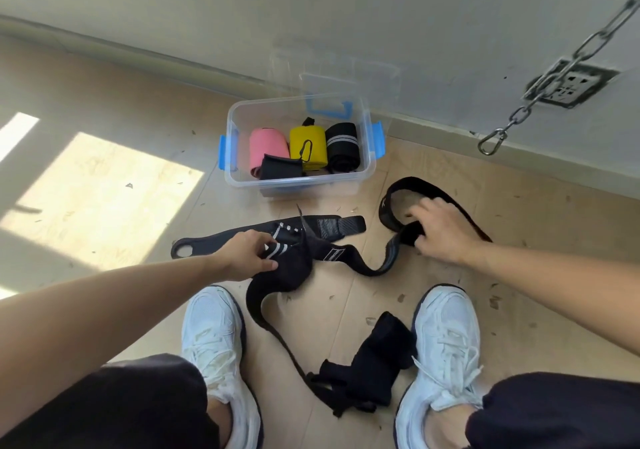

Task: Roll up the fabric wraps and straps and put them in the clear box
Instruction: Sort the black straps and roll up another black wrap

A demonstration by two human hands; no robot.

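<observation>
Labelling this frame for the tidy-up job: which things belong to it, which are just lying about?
Job: clear box holding pink roll, yellow roll, black roll, small black roll; striped wrap in left hand; long strap in right hand; flat wrap; black bundle.
Lying about: chain with hook, wall plate, white shoes.

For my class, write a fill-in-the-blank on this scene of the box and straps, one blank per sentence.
1. In the box, the roll between the pink roll and the black roll is ____.
2. The left hand pinches a wrap with ____ stripes.
3. The strap in the right hand is ____.
4. The box's clips are ____.
Missing words: yellow; white; black; blue.
</observation>
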